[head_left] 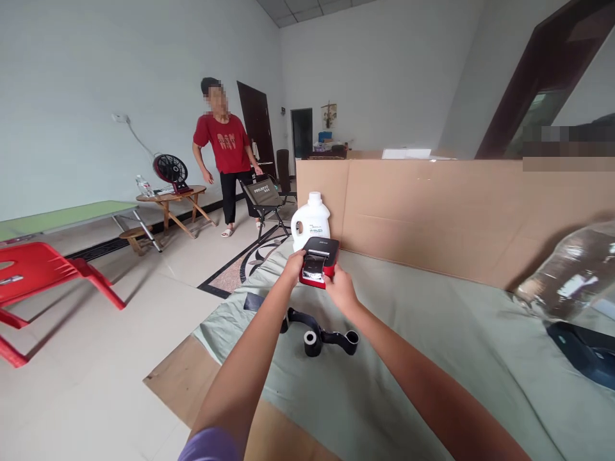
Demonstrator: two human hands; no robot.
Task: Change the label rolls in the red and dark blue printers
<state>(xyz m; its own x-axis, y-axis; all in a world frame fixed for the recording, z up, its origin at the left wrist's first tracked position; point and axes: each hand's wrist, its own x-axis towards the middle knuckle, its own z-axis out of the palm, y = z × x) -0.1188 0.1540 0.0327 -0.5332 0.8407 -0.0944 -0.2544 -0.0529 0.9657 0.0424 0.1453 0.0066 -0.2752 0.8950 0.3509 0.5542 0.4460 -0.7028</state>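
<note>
Two-handed grip: L hand (293, 266) clasped red/blk device (319, 261) on its L side, R hand (343, 288) on its R. Device was in front of wht jug (312, 216), over grn cloth (408, 333); blk part (331, 337) lay on cloth, nearer cam.

We cannot see the sides of the black-and-red device (327, 246) where the left hand (294, 266) and right hand (343, 289) cover them; lettering on its top is too small to read. It hides the lower right of the white jug (312, 214), whose label we cannot make out. The left forearm (250, 358) covers part of the black fitting (312, 348). We lose the red chair (36, 272) at the left edge, the wrapped bundle (560, 272) and dark object (583, 352) at the right, the purple sleeve (214, 445) at the bottom.
</note>
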